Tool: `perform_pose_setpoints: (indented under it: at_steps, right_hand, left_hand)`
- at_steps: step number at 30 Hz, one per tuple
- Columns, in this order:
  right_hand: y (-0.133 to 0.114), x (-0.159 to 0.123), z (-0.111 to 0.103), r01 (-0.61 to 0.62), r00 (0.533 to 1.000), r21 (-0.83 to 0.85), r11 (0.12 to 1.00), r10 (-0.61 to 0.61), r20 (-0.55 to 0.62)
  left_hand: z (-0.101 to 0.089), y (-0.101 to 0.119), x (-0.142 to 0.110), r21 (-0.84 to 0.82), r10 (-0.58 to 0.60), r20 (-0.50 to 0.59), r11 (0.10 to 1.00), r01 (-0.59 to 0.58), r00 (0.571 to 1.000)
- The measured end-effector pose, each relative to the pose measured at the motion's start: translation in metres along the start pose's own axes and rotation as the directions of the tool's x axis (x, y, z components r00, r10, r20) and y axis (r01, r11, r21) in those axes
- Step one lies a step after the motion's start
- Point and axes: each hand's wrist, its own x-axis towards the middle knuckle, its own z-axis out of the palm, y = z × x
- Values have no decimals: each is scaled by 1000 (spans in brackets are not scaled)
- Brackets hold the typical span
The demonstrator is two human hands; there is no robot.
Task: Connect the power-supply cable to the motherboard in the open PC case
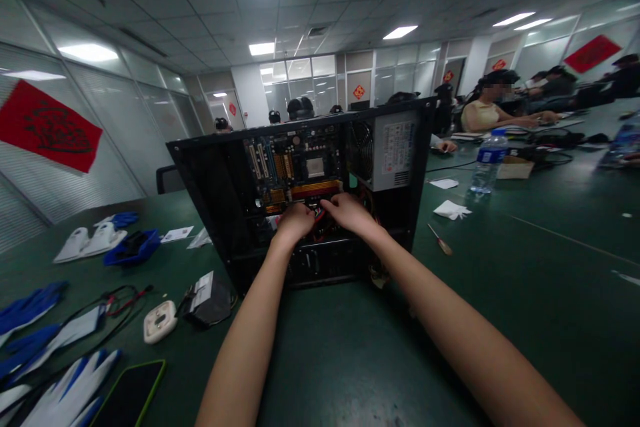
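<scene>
An open black computer case [227, 180] stands on the table in front of me, its inside facing my way. Both hands reach into its lower half. My left hand [296, 220] is closed, fingers curled at a thin red cable [319, 215] below the motherboard [280, 163]. From the other side, my right hand [347, 212] pinches at that same cable, thumb and fingers together. The cable's ends are hidden by my fingers and the dark interior. A silver power supply [395, 150] sits in the case's upper right corner, above my right hand.
To the left lie a dark grey boxy part [209, 300], a white square case [160, 321], a phone [131, 393], blue-white gloves [75, 393] and a blue tray [133, 247]. On the right are a screwdriver [441, 241], a tissue [451, 209] and a water bottle [489, 163]. A person [493, 103] sits beyond.
</scene>
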Motion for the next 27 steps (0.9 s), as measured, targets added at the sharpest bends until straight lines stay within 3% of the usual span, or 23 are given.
perform_pose_setpoints:
  at_steps: [3,6,11,16,27]
  right_hand:
    - [0,3,3,-168,984,252,953,148,94]
    - [-6,4,5,-415,909,492,765,320,269]
    - [-19,5,12,-581,813,570,581,443,377]
    - [-26,10,18,-638,763,577,510,518,386]
    - [-27,16,24,-650,739,567,506,594,318]
  left_hand:
    - [-1,1,-1,58,-18,-3,998,18,1000]
    - [-1,1,-1,71,-19,12,997,18,1000]
    - [-2,-2,-2,82,-2,13,997,1,1000]
    - [-3,-5,-3,79,33,18,996,-34,999]
    - [2,-13,5,128,59,33,990,-63,998]
